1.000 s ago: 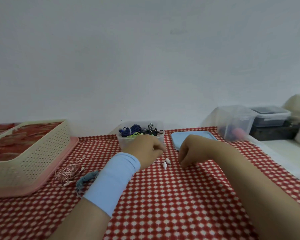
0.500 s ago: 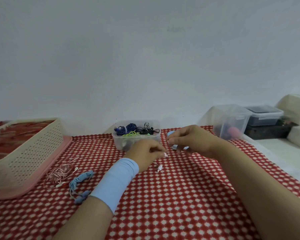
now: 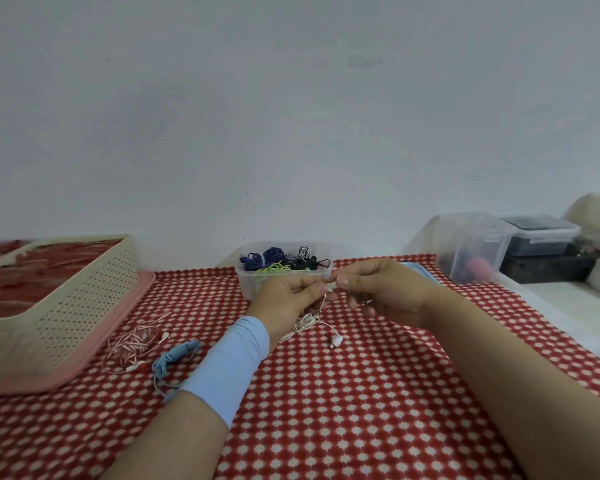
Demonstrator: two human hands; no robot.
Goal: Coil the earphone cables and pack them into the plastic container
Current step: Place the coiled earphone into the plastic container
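Both your hands pinch the white earphone cable point(image 3: 305, 322) above the bench point(image 3: 326, 393): left grip point(image 3: 291, 299) and right grip point(image 3: 378, 289) closed on it.

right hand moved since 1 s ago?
Yes. The right hand rose off the tablecloth toward the clear container, now pinching the white earphone cable with the left hand.

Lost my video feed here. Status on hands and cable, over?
Both hands pinching white earphone cable, left hand, right hand. Earbud dangling. Plastic container open behind, nothing blocking.
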